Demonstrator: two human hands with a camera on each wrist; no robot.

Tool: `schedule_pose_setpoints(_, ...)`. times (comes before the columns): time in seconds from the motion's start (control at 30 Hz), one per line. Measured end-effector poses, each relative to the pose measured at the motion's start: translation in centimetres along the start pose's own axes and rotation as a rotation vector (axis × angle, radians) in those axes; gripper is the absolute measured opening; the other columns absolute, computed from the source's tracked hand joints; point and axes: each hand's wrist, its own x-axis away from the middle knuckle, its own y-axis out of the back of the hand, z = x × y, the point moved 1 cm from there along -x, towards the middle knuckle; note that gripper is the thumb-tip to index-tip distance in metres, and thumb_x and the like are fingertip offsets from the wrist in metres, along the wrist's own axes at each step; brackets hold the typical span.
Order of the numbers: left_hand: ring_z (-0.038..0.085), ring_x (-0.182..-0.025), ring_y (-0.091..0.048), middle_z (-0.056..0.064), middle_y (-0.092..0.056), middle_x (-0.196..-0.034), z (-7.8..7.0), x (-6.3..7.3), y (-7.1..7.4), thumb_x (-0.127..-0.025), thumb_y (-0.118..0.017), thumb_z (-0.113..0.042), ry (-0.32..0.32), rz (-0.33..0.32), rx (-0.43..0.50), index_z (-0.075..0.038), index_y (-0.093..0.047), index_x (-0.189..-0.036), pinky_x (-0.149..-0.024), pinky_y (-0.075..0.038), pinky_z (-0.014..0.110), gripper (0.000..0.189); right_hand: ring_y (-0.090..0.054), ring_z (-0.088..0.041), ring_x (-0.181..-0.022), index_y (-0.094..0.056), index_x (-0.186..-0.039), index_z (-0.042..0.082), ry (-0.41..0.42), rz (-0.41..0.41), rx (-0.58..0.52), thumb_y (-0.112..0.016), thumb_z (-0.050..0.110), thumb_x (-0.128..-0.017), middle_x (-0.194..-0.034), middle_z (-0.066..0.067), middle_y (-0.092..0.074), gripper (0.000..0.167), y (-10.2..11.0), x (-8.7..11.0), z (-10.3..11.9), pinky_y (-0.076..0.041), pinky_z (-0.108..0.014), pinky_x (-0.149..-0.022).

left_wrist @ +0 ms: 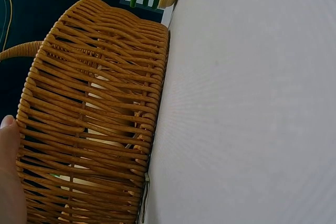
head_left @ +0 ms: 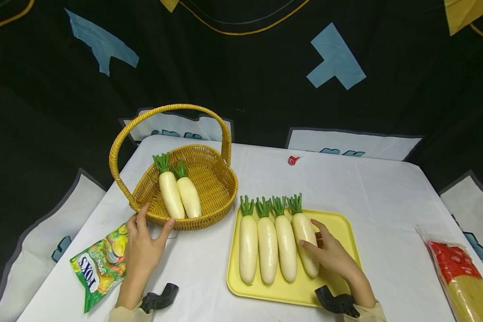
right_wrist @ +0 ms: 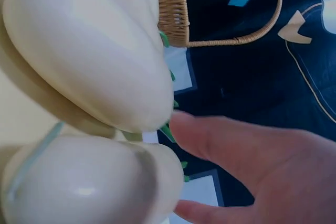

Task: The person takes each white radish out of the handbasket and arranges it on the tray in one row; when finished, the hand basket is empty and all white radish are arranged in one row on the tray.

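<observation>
Two white radishes (head_left: 171, 194) with green tops lie in the left part of a wicker basket (head_left: 217, 219) with a tall arched handle. My left hand (head_left: 142, 243) is spread at the basket's near-left side, its index fingertip and thumb touching the rim. The left wrist view shows that thumb (left_wrist: 8, 171) against the basket's woven wall. On a yellow tray (head_left: 342, 223), several white radishes (head_left: 267, 250) lie side by side, tops pointing away. My right hand (head_left: 336, 255) holds the rightmost radish (head_left: 303, 230), thumb over its top and fingers along its right side.
A green FOX'S bag (head_left: 102, 264) lies left of my left forearm, partly behind the hand. A red-wrapped lollipop (head_left: 292, 160) is near the table's far edge. At the far right lies a red and yellow clear packet (head_left: 463, 277). Black cloth (head_left: 241, 67) hangs behind the white table.
</observation>
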Motion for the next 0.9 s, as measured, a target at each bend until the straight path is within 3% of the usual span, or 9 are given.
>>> schedule_pose_setpoints(0.27,0.049,-0.089,-0.05,0.027,-0.028,-0.133,0.0,0.0,0.0,-0.081,-0.056,-0.055,-0.009,-0.009,-0.001,-0.023,-0.019,-0.144,-0.056,-0.039,0.05,0.079,-0.046,-0.041,-0.117,-0.013,-0.145,0.008,0.052,-0.006,0.058,-0.052,0.048,-0.088,-0.133,-0.027,-0.039,0.08,1.8,-0.3,1.2,-0.043,-0.05,-0.088)
schedule_pose_setpoints(0.53,0.049,-0.089,-0.05,0.026,-0.028,-0.134,0.0,0.0,0.1,-0.081,-0.055,-0.056,-0.003,0.006,-0.002,-0.023,-0.019,-0.144,-0.057,-0.04,0.051,0.079,-0.046,-0.038,-0.117,-0.016,-0.145,0.014,0.231,-0.098,0.073,-0.051,0.047,-0.088,-0.131,-0.022,-0.044,0.074,2.5,-1.5,6.0,-0.04,-0.052,-0.091)
schedule_pose_setpoints(0.63,0.049,-0.09,-0.05,0.026,-0.027,-0.134,0.0,-0.1,0.1,-0.081,-0.055,-0.057,-0.002,0.012,-0.005,-0.023,-0.019,-0.144,-0.057,-0.04,0.05,0.08,-0.049,-0.033,-0.115,-0.019,-0.144,0.02,0.35,-0.057,0.057,-0.054,0.042,-0.088,-0.129,-0.017,-0.048,0.069,1.9,-2.5,8.5,-0.04,-0.05,-0.092)
schedule_pose_setpoints(0.77,0.049,-0.089,-0.051,0.026,-0.027,-0.135,0.0,-0.1,0.1,-0.081,-0.054,-0.058,0.001,0.011,-0.007,-0.023,-0.019,-0.144,-0.057,-0.04,0.049,0.08,-0.052,-0.027,-0.113,-0.023,-0.143,0.027,0.523,0.061,0.051,-0.056,0.033,-0.089,-0.127,-0.011,-0.051,0.064,0.6,-4.6,12.5,-0.043,-0.045,-0.092)
schedule_pose_setpoints(0.9,0.049,-0.088,-0.051,0.025,-0.027,-0.135,0.0,-0.1,0.1,-0.081,-0.054,-0.058,0.004,0.008,-0.006,-0.024,-0.019,-0.144,-0.055,-0.04,0.049,0.08,-0.054,-0.021,-0.111,-0.026,-0.141,0.027,0.595,0.159,0.055,-0.057,0.031,-0.088,-0.123,-0.008,-0.054,0.062,-1.2,-6.8,16.5,-0.046,-0.038,-0.09)
